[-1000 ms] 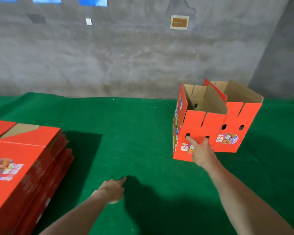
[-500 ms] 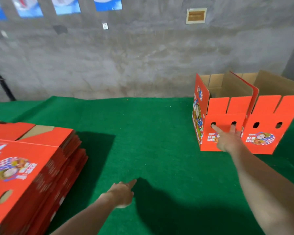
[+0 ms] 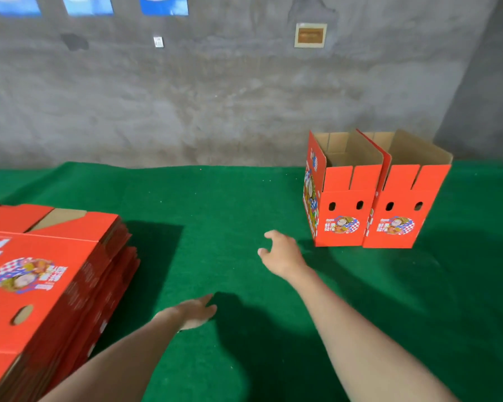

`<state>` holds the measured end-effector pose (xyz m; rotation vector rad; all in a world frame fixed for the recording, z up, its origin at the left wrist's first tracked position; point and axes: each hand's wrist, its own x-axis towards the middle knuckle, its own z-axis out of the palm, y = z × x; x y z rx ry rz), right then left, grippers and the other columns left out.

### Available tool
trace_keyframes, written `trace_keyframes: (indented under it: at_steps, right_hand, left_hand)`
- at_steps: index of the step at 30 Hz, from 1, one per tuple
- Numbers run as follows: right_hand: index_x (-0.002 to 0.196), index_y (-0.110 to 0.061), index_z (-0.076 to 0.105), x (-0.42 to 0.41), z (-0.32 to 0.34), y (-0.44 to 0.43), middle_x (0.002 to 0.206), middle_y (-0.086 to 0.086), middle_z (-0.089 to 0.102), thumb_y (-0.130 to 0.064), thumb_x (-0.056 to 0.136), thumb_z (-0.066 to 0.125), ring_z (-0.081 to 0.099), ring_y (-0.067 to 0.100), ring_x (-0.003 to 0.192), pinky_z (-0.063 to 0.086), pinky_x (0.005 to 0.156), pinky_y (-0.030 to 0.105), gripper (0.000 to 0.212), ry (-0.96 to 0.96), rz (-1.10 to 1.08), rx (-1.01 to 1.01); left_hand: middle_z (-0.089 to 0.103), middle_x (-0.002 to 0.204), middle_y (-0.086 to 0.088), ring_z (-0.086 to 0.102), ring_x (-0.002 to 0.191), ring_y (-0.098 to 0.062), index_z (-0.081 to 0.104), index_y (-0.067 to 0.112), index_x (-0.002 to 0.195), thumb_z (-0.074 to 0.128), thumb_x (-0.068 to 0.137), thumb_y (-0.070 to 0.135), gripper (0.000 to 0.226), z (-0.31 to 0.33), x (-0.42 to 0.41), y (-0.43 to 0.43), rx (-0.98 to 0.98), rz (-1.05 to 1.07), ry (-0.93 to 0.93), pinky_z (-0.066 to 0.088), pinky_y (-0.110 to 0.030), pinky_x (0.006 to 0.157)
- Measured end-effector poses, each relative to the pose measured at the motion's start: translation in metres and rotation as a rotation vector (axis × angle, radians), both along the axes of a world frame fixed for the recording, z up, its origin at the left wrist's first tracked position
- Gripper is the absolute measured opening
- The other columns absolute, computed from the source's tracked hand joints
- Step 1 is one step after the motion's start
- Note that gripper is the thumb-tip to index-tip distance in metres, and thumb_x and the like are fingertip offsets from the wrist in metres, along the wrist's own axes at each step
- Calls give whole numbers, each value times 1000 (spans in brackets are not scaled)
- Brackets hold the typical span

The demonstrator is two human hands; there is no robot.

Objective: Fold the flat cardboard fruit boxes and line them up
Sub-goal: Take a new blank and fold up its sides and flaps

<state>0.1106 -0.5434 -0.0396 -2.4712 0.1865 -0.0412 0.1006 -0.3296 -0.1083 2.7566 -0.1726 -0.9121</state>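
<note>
Both hands hang open and empty above the green mat, the right hand just clear of two folded boxes standing flush by the wall, the left hand nearest the flat stack, whose top sheet is best peeled singly by its near edge.
</note>
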Motion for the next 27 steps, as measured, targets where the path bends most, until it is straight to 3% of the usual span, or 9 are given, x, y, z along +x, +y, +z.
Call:
trace_keyframes:
  at_steps: [3, 7, 9, 12, 15, 17, 21, 24, 27]
  right_hand:
    - [134, -17, 51, -39, -9, 56, 133, 10, 57, -28, 90, 60, 51, 22, 124, 36, 102, 24, 47, 55, 109, 96]
    - [131, -16, 55, -78, -23, 121, 126, 8, 62, -27, 88, 62, 57, 18, 117, 39, 97, 20, 44, 167, 195, 111]
    - [129, -14, 56, -89, -20, 156, 125, 9, 63, -26, 88, 62, 59, 19, 114, 41, 96, 20, 43, 199, 219, 162]
    - [128, -13, 57, -100, -7, 213, 122, 9, 65, -25, 88, 60, 60, 17, 113, 40, 94, 17, 42, 187, 272, 216]
    - [133, -10, 52, -109, 5, 266, 127, 11, 62, -26, 91, 56, 57, 19, 118, 40, 98, 20, 45, 181, 313, 275]
    - [139, -9, 43, -116, 9, 294, 133, 12, 57, -29, 94, 52, 52, 20, 124, 37, 102, 24, 51, 208, 312, 295]
    - [145, -6, 33, -125, 8, 325, 143, 11, 46, -38, 99, 42, 49, 24, 125, 36, 108, 34, 57, 276, 221, 345]
    - [119, -7, 52, -136, 4, 341, 120, 13, 60, -39, 98, 42, 59, 24, 100, 49, 97, 45, 40, 331, 111, 503]
    - [88, -11, 55, -139, 2, 339, 104, 16, 67, -38, 96, 50, 65, 30, 98, 52, 88, 43, 29, 307, -124, 701]
  left_hand:
    - [12, 159, -8, 16, 146, -21, 9, 16, 153, 27, 103, 39, 58, 20, -24, 16, -76, 36, -41, 17, -30, 115]
    - [19, 157, -11, 19, 145, -17, 19, 9, 150, 43, 100, 24, 57, 72, -59, 65, -303, 36, -424, 10, -14, 110]
    - [24, 155, -11, 21, 144, -17, 29, 9, 147, 51, 96, 19, 56, 102, -72, 109, -379, 62, -627, 11, -17, 112]
    - [31, 152, -13, 27, 142, -23, 38, 8, 143, 56, 93, 16, 53, 133, -85, 188, -345, 182, -809, 21, -30, 115]
    - [31, 152, -16, 29, 141, -29, 40, 6, 142, 58, 91, 18, 55, 146, -89, 267, -222, 391, -862, 25, -42, 114]
    - [24, 156, -12, 22, 144, -27, 35, 10, 145, 56, 92, 27, 59, 140, -98, 309, -91, 489, -885, 20, -49, 114]
    - [-2, 161, 4, -4, 148, -20, 11, 26, 152, 30, 99, 45, 59, 98, -121, 337, 135, 315, -719, 5, -52, 116]
    - [-6, 160, 10, -9, 147, -19, 5, 32, 152, 23, 99, 51, 59, 85, -137, 329, 166, 223, -696, 0, -52, 115]
    - [-1, 160, 11, -5, 147, -21, 15, 32, 151, 32, 96, 54, 62, 82, -156, 312, 120, 136, -705, 1, -52, 114]
